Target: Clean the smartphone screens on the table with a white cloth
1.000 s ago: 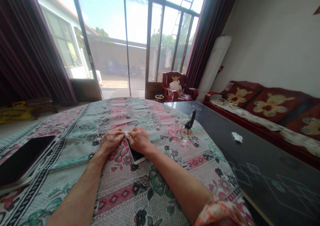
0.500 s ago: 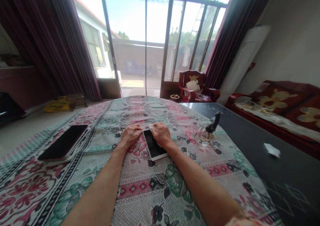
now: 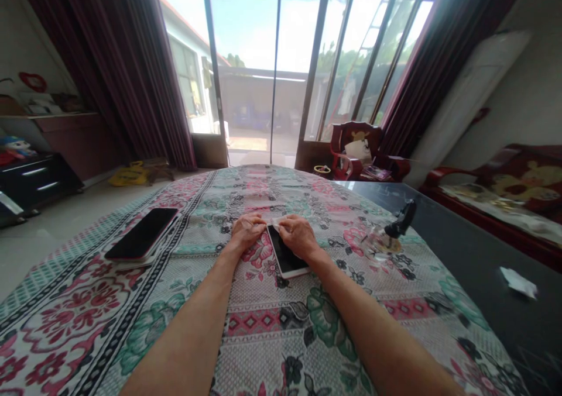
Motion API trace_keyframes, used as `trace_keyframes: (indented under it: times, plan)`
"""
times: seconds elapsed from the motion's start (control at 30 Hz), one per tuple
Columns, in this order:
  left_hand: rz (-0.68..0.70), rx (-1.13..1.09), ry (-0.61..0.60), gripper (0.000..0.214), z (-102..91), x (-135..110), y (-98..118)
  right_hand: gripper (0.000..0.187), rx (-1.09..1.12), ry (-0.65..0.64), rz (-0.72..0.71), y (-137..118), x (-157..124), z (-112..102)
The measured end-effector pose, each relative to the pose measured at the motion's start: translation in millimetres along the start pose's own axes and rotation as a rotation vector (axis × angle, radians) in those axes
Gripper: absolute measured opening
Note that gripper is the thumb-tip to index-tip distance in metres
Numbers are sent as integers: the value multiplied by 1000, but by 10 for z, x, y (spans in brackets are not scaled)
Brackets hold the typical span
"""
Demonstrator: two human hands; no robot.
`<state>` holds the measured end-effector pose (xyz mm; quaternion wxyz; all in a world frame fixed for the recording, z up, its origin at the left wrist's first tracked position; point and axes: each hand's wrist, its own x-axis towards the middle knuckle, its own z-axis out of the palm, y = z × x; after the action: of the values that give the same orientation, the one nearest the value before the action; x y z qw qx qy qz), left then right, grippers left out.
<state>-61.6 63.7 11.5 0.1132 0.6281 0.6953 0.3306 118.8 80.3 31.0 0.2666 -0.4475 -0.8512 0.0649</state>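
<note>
Wide flower-patterned surface (image 3: 263, 346), with a dark surface (image 3: 474, 238) close alongside on the right. Over the patterned one, left forearm (image 3: 193, 326) and right forearm (image 3: 362, 311), converging toward the middle.

Right grip (image 3: 301, 236): sits over the right side and far part of the phone (image 3: 283, 257), so by far the nearer of the two to the screen. Left grip (image 3: 246, 231): rests just beyond the phone's left edge, fingertips at the far left corner; cannot tell whether touching or barely apart.

Second phone (image 3: 143, 235): well apart on the left, set on something thin and pale.

Phone: lies flat, screen up, near the middle of the surface, partly under the right grip and to the right of the left one. Runs lengthwise away from the body, far end leaning slightly left, near end angled toward the right forearm. Shows left long edge and near end plainly; hides much of the right edge under the hand.

At the right grip, fingers curled and bunched, a pale scrap (image 3: 274, 221) at the tips; cannot tell whether pinching or only pressing it. At the left grip, fingers folded inward; cannot tell whether fully together or around anything.
</note>
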Motion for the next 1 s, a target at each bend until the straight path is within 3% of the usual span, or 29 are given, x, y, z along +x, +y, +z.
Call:
trace_keyframes:
  times: [0.13, 0.37, 0.6, 0.8, 1.0]
  plan:
    - [-20, 2, 4, 19, -10, -11, 26, 22, -60, 1, 129, -3, -7, -37]
    - [-14, -1, 24, 20, 16, -10, 6, 19, -123, -92, 28, -290, -107, -74]
    - [-14, 6, 17, 19, 14, -9, 9, 23, -153, -75, 196, -119, -1, -127]
    - [-12, 23, 15, 21, 17, -8, 13, 19, -99, -82, 70, -234, -41, -49]
    - [-12, 35, 1, 20, 4, -9, 26, 21, -99, -57, 200, -156, 31, -41]
